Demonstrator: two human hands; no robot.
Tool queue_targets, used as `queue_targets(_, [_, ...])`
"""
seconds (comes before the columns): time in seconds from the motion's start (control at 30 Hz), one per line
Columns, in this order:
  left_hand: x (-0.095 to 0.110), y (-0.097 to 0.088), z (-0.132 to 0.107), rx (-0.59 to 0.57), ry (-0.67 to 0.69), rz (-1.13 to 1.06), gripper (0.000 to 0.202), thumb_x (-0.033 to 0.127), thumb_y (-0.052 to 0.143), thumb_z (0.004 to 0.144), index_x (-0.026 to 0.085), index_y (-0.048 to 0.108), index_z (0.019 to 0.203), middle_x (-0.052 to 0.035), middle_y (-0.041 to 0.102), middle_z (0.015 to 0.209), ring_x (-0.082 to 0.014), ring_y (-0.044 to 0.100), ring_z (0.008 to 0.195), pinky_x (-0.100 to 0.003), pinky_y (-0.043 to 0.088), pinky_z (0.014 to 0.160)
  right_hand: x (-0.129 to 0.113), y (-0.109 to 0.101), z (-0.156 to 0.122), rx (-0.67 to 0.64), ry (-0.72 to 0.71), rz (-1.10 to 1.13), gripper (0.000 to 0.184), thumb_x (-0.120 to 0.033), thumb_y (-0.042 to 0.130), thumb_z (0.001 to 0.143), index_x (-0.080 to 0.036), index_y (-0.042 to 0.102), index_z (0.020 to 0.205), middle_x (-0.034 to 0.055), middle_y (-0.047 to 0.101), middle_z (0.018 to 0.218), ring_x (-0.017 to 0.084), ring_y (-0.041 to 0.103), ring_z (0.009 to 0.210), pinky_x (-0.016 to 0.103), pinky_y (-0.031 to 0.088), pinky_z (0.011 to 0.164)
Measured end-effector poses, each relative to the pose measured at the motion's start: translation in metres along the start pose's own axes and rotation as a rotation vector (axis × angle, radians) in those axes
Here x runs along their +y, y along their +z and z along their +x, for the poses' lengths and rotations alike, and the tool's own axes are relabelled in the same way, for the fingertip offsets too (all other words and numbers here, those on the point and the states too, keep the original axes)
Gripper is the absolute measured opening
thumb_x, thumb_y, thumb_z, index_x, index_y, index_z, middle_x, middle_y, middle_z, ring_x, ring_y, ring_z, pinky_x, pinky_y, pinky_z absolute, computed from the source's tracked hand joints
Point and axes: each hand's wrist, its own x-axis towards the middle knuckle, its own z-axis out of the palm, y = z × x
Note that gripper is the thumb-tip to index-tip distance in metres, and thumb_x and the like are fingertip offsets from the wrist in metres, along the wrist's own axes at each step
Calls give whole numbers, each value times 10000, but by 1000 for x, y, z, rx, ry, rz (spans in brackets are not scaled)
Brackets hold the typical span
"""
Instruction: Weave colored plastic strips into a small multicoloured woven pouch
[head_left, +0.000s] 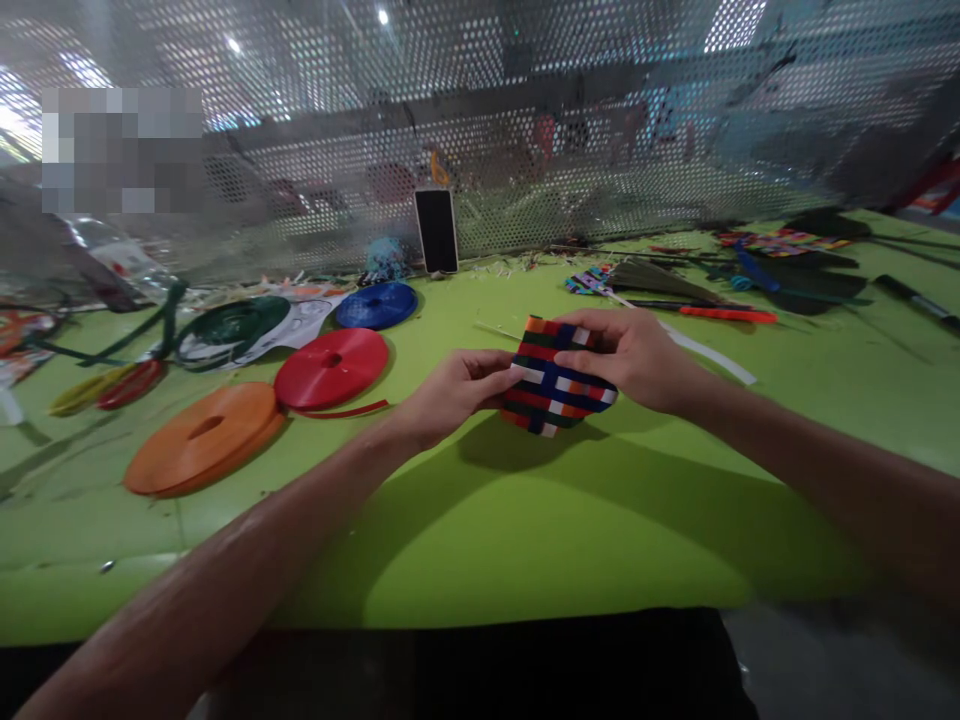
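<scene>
Between my two hands, a little above the table, is a small woven piece (pixel 551 385) of red, blue, green, white and orange ribbon strips. My left hand (pixel 469 390) pinches its left edge, thumb on the front face. On the upper right, my right hand (pixel 634 355) grips it, with the thumb lying across the weave and the other fingers partly hidden behind. A white strip (pixel 716 358) lies on the table beyond my right hand. Rolls of ribbon in orange (pixel 202 440), red (pixel 331 368) and blue (pixel 376 305) lie to the left.
The green table (pixel 540 540) ends at a perforated metal screen (pixel 300 130). A dark green ribbon roll (pixel 234 330), scissors (pixel 127 385) and a plastic bottle (pixel 120 255) stand or lie left. A black panel (pixel 436 230) leans at the back. An orange-red cutter-like tool (pixel 727 315) lies right.
</scene>
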Motion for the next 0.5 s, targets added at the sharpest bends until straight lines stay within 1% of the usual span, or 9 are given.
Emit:
queue_targets(0.1, [1,1,-1,-2,-8,11,334,384,859,780,123,777,972,-85,801,919,-183,751,825,-366,615,880,-1,1,0,0,-10,-5,318,-343,768,808,-226,770,1103,37,791,968,210,725,811,320,589,701])
queue_targets(0.2, [3,1,-1,8,-11,41,330,389,845,792,113,766,955,-98,799,943,-199,755,831,-393,613,891,-2,1,-1,-8,-3,-5,294,-327,761,812,-231,773,1089,35,795,959,215,728,803,320,594,683])
queue_targets(0.27, [4,-1,-2,-2,-6,68,361,373,825,813,109,736,1043,-112,795,977,-218,760,862,-408,610,891,-2,1,-1,-14,14,-12,291,-325,760,817,-236,772,1093,39,798,966,222,734,814,324,600,686])
queue_targets(0.33, [5,-2,-2,-22,25,104,445,314,825,810,125,657,1176,-110,790,995,-228,762,890,-406,609,874,-1,0,0,-23,28,-22,307,-333,766,818,-245,768,1112,41,800,990,227,740,834,338,608,712])
queue_targets(0.4, [5,-3,-3,-28,119,163,506,246,826,795,164,566,1221,-81,782,971,-219,759,894,-377,610,839,1,-1,1,-31,36,-27,342,-357,775,818,-255,762,1145,42,800,1021,236,743,859,359,614,747])
queue_targets(0.47, [3,-4,-3,13,268,272,467,206,793,809,202,514,1183,-39,760,941,-186,746,849,-322,607,774,2,-2,2,-23,43,-25,363,-372,778,819,-258,760,1163,44,798,1048,246,744,884,374,614,776])
queue_targets(0.5, [2,-4,-4,44,348,363,420,194,765,826,213,510,1159,-25,745,940,-166,733,817,-293,600,739,2,-2,3,-14,48,-24,357,-370,778,817,-253,764,1154,46,798,1053,250,744,892,376,613,784])
